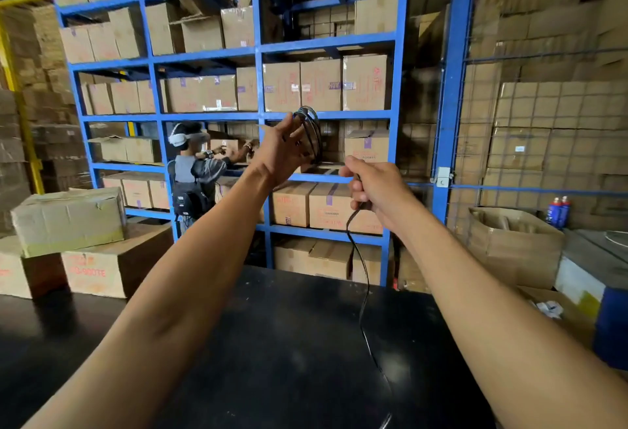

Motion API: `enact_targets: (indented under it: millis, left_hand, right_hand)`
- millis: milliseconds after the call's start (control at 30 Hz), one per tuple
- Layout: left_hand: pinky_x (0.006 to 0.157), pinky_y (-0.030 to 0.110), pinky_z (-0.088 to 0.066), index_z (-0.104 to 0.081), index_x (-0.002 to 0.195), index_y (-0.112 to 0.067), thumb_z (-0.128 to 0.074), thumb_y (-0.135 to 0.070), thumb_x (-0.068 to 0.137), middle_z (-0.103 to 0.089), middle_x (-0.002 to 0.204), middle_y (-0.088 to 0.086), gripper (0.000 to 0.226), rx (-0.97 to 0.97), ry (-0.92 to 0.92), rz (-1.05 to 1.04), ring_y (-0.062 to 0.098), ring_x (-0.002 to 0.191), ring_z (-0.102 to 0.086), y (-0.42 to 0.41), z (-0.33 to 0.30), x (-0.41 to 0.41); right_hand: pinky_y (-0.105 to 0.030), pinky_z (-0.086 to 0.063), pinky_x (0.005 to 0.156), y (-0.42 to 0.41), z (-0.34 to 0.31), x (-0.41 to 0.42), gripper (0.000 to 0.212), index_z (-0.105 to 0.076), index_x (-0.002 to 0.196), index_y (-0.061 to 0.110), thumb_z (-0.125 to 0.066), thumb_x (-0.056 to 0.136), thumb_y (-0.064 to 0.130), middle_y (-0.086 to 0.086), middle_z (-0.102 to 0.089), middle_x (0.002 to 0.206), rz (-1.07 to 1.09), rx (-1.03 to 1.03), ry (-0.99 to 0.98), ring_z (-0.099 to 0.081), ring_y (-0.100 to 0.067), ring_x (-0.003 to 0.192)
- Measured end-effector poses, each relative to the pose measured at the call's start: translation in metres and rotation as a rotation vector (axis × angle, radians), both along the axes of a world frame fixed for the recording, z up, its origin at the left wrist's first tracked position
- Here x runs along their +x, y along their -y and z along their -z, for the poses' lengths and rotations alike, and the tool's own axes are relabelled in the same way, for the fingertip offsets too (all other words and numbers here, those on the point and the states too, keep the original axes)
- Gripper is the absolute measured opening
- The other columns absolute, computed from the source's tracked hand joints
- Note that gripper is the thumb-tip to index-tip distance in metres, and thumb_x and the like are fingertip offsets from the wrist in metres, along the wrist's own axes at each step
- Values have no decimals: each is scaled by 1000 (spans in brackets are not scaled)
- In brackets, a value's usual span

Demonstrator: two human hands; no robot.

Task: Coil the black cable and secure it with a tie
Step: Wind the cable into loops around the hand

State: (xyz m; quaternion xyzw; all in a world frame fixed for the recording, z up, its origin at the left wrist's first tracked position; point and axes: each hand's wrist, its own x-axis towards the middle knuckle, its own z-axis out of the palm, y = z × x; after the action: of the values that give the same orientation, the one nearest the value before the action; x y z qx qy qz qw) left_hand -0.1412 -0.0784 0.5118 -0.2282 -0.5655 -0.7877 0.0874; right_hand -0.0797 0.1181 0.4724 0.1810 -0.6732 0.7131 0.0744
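Note:
My left hand [283, 150] is raised at arm's length and holds several loops of the black cable [311, 129] wound around its fingers. To its right and a little lower, my right hand [373, 187] is closed on the loose run of the same cable. From that fist the cable hangs down in a wavy line onto the black table [289, 343] and runs off toward the bottom edge. No tie is visible.
Blue metal shelving [258, 55] full of cardboard boxes stands behind the table. Another person [192, 170] with a headset works at the shelves. Stacked cartons [71, 221] sit at the table's left end; an open carton [509, 241] and spray cans [557, 211] lie to the right.

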Motion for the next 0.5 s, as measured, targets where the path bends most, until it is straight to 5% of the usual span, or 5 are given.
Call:
enact_targets:
  millis: [133, 267, 400, 467, 500]
  left_hand:
    - [103, 51, -45, -61, 122, -14, -39, -45, 105, -64, 118, 4, 42, 35, 37, 0, 34, 125, -53, -1, 4, -10]
    - [99, 49, -43, -65, 104, -17, -39, -42, 106, -72, 90, -1, 36, 65, 18, -54, 26, 97, -61, -4, -4, -15]
    - [82, 41, -33, -53, 85, -21, -37, -39, 106, -21, 74, 0, 32, 18, -42, -53, 18, 70, -37, -12, -28, -4]
    - [82, 39, -37, -60, 107, -9, -42, -39, 104, -5, 76, 2, 35, -2, -63, -58, 19, 71, -39, -15, -36, -4]
    - [89, 43, -42, -55, 131, -4, -44, -40, 103, 16, 141, 18, 47, -7, -69, -57, 23, 79, -45, -15, -39, -8]
  right_hand:
    - [-23, -49, 42, 4, -22, 9, 27, -74, 87, 8, -59, 99, 27, 8, -49, 46, 28, -9, -28, -39, -7, 38]
    - [-24, -49, 42, -3, -56, 19, 25, -73, 85, 7, -59, 98, 24, 8, -49, 45, 48, -22, -58, -38, -6, 35]
    - [-22, -49, 42, -5, -93, 26, 25, -72, 85, 6, -57, 99, 20, 8, -51, 44, 67, -66, -82, -40, -5, 34]
    - [-22, -49, 41, -5, -109, 28, 25, -72, 85, 6, -56, 99, 18, 9, -52, 44, 75, -65, -95, -41, -4, 34]
    - [-22, -49, 42, -6, -116, 30, 25, -73, 85, 6, -56, 98, 18, 9, -53, 44, 79, -60, -100, -42, -4, 34]
